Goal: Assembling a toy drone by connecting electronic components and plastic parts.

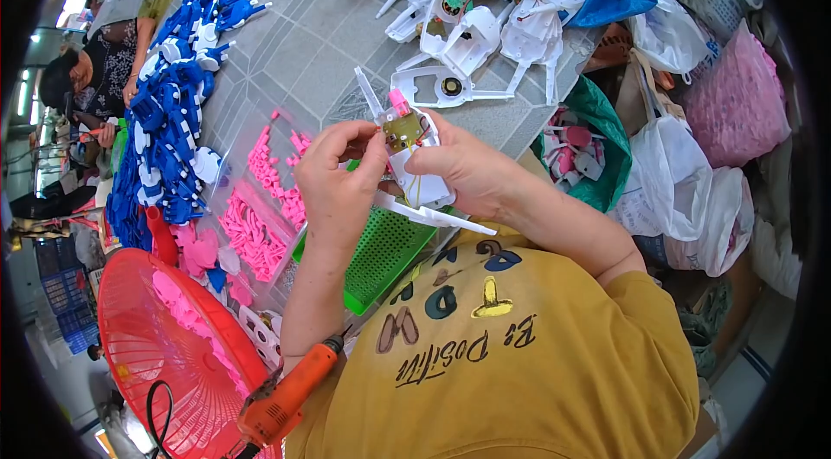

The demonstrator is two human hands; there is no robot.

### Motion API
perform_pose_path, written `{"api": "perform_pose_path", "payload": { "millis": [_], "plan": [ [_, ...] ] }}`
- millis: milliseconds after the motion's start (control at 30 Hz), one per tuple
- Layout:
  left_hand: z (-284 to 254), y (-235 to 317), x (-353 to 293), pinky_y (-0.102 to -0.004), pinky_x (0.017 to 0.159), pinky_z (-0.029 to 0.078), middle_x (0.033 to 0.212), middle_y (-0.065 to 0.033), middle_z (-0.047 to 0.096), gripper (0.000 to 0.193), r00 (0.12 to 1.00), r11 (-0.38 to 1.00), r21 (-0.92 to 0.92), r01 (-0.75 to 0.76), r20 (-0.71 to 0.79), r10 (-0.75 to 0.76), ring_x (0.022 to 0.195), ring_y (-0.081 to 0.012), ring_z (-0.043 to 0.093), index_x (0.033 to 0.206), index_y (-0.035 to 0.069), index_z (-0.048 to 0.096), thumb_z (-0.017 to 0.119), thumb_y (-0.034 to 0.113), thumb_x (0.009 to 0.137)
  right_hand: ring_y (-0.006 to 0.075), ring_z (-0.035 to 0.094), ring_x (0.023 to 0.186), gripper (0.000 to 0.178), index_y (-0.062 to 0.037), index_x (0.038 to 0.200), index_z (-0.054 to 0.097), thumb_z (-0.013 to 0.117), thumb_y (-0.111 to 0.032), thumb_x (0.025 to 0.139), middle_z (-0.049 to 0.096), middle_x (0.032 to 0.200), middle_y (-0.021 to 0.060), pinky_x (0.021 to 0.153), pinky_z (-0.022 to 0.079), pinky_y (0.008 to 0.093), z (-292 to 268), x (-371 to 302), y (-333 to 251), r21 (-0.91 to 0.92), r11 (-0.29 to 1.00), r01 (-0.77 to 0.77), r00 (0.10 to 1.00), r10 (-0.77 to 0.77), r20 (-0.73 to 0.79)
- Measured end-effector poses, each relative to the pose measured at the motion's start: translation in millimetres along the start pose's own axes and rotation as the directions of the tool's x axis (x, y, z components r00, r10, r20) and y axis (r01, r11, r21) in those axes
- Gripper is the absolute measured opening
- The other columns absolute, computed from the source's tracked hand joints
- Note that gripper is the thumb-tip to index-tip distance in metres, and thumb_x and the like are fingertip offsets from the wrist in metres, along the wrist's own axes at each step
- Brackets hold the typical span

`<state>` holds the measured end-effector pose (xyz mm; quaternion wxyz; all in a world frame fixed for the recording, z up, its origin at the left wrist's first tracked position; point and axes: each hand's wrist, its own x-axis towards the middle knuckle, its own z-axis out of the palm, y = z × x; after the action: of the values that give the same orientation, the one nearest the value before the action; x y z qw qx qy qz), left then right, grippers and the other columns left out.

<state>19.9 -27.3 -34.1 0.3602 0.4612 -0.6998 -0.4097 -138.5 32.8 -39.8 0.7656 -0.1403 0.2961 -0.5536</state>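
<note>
- The right hand grips a white plastic housing from its right side, fingers around it and thumb laid over its face.
- The left hand is at the housing's left side, thumb and fingertips drawn narrowly together by the edge of a circuit board; whether they pinch something small I cannot tell.
- The housing is held up between both hands, in front of the person's mustard shirt. The board sits at its far end, a pink piece sticks out beyond the board, and thin yellow wires run along its near part.
- Just beneath the hands, on the near side, is a green perforated basket.
- To the left is a clear tray of small pink parts; beyond it, blue-and-white parts are heaped along the left of the grey table.
- At the far right of the table lie white plastic parts, some with wires and boards.
- Near left, an orange power tool is beside a red basket.
- On the right are an open green bag and a pink bag.
- At far left, another person is by the blue-and-white heap.
</note>
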Motion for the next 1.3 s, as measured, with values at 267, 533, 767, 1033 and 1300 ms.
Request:
{"api": "perform_pose_path", "payload": {
  "millis": [267,533,767,1033,1300],
  "plan": [
    [2.9,2.2,0.1,-0.0307,0.072,0.052,0.086,-0.0092,0.067,0.008,0.997,0.995,0.083,-0.05,-0.056,0.055,0.079,-0.018,0.065,0.088,-0.001,0.069,0.072,0.003,0.081,0.0133,0.061,0.105,0.064,-0.0057,0.142,0.035,0.062,-0.001,0.085,0.059,0.119,0.0067,0.089,0.051,0.0313,-8.5,4.0,19.1,-0.23,0.968,0.1,0.994,-0.11,-0.028],
    [3.9,0.4,0.0,-0.0331,0.073,0.049,0.085,-0.0091,0.066,0.007,0.974,0.958,0.209,-0.198,-0.064,0.215,0.081,-0.0217,0.062,0.086,0.0,0.069,0.072,0.001,0.08,0.0161,0.061,0.101,0.066,-0.0003,0.142,0.029,0.059,0.0,0.083,0.056,0.117,0.0095,0.091,0.05,0.0309,-4.1,-0.6,12.0,-0.134,0.988,0.077,0.996,-0.081,-0.029],
    [-0.8,-1.9,3.5,-0.0324,0.074,0.049,0.088,-0.0095,0.066,0.01,0.966,0.952,0.173,-0.251,-0.013,0.257,0.084,-0.022,0.063,0.089,0.0,0.07,0.073,0.0,0.08,0.018,0.063,0.103,0.066,0.0001,0.141,0.03,0.061,0.001,0.083,0.06,0.116,0.0115,0.091,0.052,0.0336,-2.2,-4.0,0.8,-0.032,0.999,0.027,1.0,-0.027,0.004],
    [2.1,-2.0,0.6,-0.0308,0.076,0.052,0.089,-0.0093,0.067,0.013,0.977,0.97,0.136,-0.204,-0.027,0.209,0.083,-0.0198,0.064,0.091,0.001,0.07,0.073,0.0,0.078,0.0181,0.063,0.102,0.064,0.0015,0.139,0.033,0.06,0.001,0.082,0.059,0.114,0.0123,0.091,0.051,0.0322,-6.9,-4.0,2.1,-0.115,0.992,0.059,0.997,-0.064,-0.035],
    [4.8,-4.8,0.0,-0.0295,0.074,0.053,0.087,-0.0096,0.068,0.009,0.989,0.989,0.072,-0.13,-0.062,0.134,0.08,-0.0177,0.067,0.09,0.0,0.07,0.07,-0.001,0.081,0.0191,0.064,0.105,0.062,0.0013,0.139,0.034,0.059,0.001,0.082,0.059,0.119,0.0139,0.094,0.05,0.0329,-1.1,-6.4,3.1,-0.118,0.991,0.066,0.997,-0.071,-0.037]
  ]
}}
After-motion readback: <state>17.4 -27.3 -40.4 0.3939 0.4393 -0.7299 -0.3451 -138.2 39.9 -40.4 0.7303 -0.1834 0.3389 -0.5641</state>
